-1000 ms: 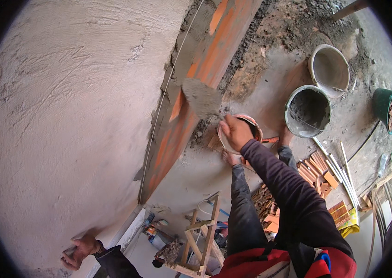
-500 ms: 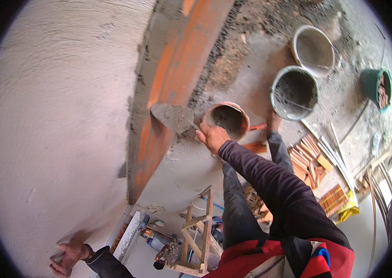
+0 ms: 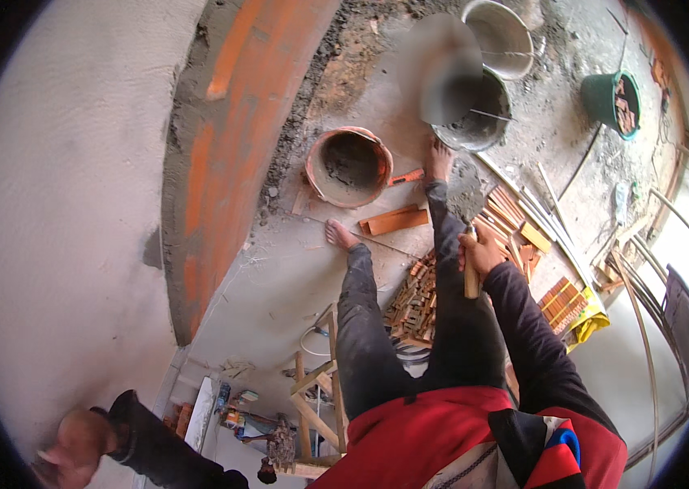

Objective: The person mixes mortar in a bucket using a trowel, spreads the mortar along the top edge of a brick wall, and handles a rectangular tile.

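Observation:
My right hand is closed round the wooden handle of a trowel, whose mortar-coated blade points away from me, over the floor beside stacked tile strips. At the lower left, my left hand rests at the pale plastered wall, its fingers apart and partly lost in the dark rim; I see nothing in it. Along that wall's edge runs an orange brick face smeared with grey mortar. An orange bucket with wet mortar inside stands in front of my bare feet.
A dark mortar bucket and a pale bucket stand farther off, partly behind a blurred patch. Rubble fills a green bucket. Tile strips, an orange block, a wooden stand and long poles lie or stand around my legs.
My right hand has drawn the trowel away from the brick face and bucket, rightward and back toward me. The view has shifted; my left hand stays near the wall, lower in the picture.

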Available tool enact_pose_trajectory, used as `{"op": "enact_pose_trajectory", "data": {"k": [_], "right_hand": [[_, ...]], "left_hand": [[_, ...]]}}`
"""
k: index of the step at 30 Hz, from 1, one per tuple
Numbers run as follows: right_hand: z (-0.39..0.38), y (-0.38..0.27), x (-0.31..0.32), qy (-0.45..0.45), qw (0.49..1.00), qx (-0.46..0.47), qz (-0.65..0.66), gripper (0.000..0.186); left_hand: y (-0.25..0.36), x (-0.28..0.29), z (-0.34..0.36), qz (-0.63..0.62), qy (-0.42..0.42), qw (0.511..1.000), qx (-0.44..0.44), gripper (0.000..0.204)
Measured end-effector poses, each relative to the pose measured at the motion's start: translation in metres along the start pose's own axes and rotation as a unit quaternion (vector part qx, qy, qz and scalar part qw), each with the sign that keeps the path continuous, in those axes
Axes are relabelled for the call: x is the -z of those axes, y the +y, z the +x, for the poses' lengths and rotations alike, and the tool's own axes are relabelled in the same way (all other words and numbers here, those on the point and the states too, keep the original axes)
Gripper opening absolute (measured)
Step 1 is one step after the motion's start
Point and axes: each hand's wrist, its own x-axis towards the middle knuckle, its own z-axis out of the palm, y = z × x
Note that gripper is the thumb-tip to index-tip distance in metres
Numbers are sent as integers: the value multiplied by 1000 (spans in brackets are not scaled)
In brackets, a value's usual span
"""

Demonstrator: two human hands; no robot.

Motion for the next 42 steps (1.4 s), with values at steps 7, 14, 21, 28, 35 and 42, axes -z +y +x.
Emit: {"op": "enact_pose_trajectory", "data": {"k": [7,14,21,28,35,42], "right_hand": [[-38,48,-30,42,925,-14,378,11],[3,101,-40,93,967,11,236,9],[5,88,26,130,990,30,54,13],[103,-50,100,243,756,405,-454,33],[215,-145,136,46,879,392,-269,13],[208,-142,134,20,887,281,-366,36]], "left_hand": [[305,110,-144,-560,-522,567,304,25],[540,245,-374,-203,-747,-101,625,78],[729,237,-502,-29,-653,-171,737,113],[778,237,-573,-34,-557,-177,810,100],[761,277,-542,-84,-598,-168,780,87],[623,340,-451,-248,-430,-12,868,52]]}}
